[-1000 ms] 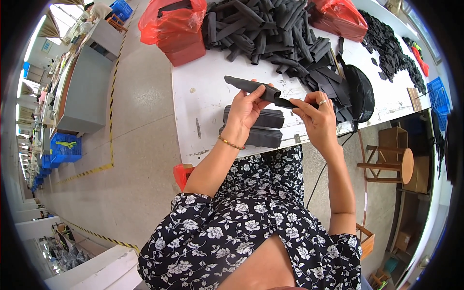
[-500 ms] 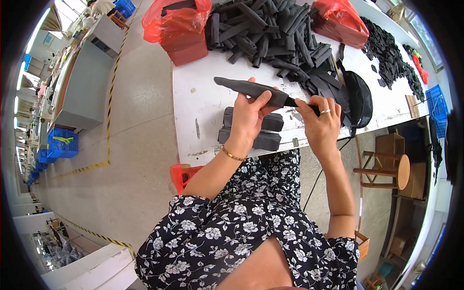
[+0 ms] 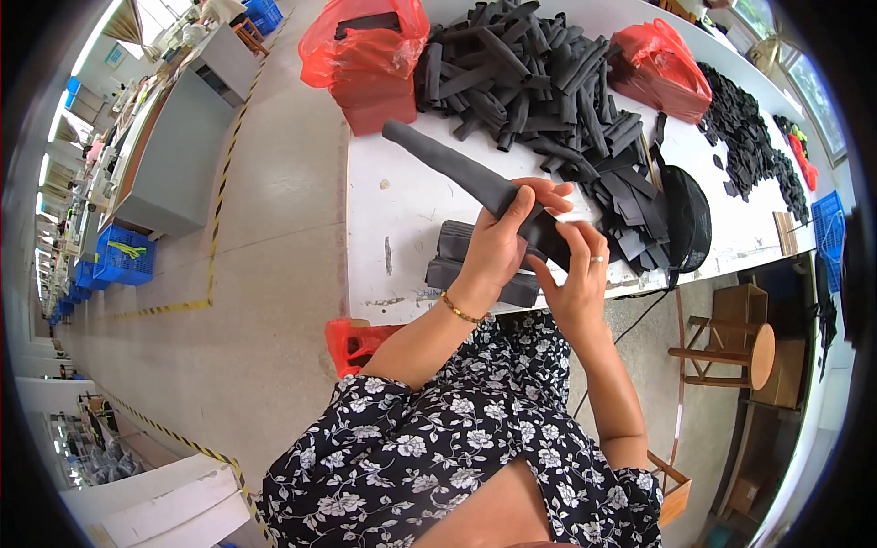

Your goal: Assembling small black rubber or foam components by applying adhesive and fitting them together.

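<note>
Left hand (image 3: 498, 251) grips a black tube (image 3: 448, 167) above the table (image 3: 402, 196), some room before its left edge (image 3: 351, 219). Right hand (image 3: 575, 297) half-curled, can't tell if it's gripping.

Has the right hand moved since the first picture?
Yes: the right hand has shifted left, farther from the black mesh object.

the fabric tube (image 3: 448, 166) is dark grey, the surface (image 3: 367, 215) white, the plastic bags (image 3: 660, 73) red, the clothing (image 3: 434, 443) black with white flowers.
</note>
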`<state>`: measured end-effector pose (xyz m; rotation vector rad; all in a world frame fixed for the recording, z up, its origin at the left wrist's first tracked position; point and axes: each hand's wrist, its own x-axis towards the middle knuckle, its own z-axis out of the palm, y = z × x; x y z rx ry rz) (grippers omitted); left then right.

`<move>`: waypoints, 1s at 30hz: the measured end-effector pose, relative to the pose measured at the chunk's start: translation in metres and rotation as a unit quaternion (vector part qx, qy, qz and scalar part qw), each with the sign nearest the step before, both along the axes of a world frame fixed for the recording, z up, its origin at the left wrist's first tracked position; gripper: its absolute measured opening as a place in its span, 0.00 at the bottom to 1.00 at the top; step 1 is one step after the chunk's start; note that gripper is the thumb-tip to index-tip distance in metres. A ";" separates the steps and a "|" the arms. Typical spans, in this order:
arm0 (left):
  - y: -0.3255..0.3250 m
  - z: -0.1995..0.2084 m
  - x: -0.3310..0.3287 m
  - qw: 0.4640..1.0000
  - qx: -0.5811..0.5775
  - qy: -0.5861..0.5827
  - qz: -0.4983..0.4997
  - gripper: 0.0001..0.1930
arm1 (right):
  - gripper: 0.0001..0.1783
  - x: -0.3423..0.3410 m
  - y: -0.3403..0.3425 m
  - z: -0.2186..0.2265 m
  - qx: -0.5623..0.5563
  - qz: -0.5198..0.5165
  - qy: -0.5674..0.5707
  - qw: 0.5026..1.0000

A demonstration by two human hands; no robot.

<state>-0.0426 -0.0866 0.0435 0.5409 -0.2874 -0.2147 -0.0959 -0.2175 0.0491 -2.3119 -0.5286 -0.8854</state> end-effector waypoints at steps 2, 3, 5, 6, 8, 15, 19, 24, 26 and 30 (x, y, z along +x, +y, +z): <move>0.000 -0.002 0.001 0.992 0.085 -0.077 0.062 0.14 | 0.35 0.001 -0.012 -0.011 -0.002 0.023 0.006 1.000; -0.002 -0.004 0.002 0.992 0.084 -0.077 0.062 0.14 | 0.32 0.002 -0.016 -0.015 -0.003 0.046 0.012 0.999; -0.008 -0.006 -0.002 0.997 0.039 -0.037 0.054 0.14 | 0.27 0.006 -0.007 -0.004 0.005 0.047 0.028 0.999; -0.010 -0.007 -0.007 0.998 0.043 0.013 0.053 0.14 | 0.27 0.011 -0.004 -0.006 -0.001 0.059 0.025 0.998; -0.011 -0.007 -0.007 0.998 0.030 0.018 0.045 0.14 | 0.25 0.018 0.005 -0.006 -0.001 0.066 0.015 0.998; 0.004 -0.004 -0.002 0.997 0.015 0.048 0.062 0.16 | 0.16 0.002 -0.013 0.001 -0.014 0.067 0.076 0.995; -0.012 -0.010 -0.012 0.997 -0.013 0.065 0.045 0.16 | 0.12 0.016 -0.001 -0.002 -0.005 0.101 0.037 0.994; -0.009 -0.018 -0.013 0.995 -0.016 0.098 0.018 0.16 | 0.18 0.013 0.000 0.005 -0.047 0.075 0.086 0.992; -0.006 -0.018 -0.010 0.994 0.002 0.110 0.016 0.17 | 0.17 0.013 -0.005 0.000 -0.056 0.088 0.082 0.991; 0.013 -0.007 0.004 0.987 -0.081 0.129 0.058 0.25 | 0.14 0.018 -0.023 0.005 -0.084 0.118 0.064 0.987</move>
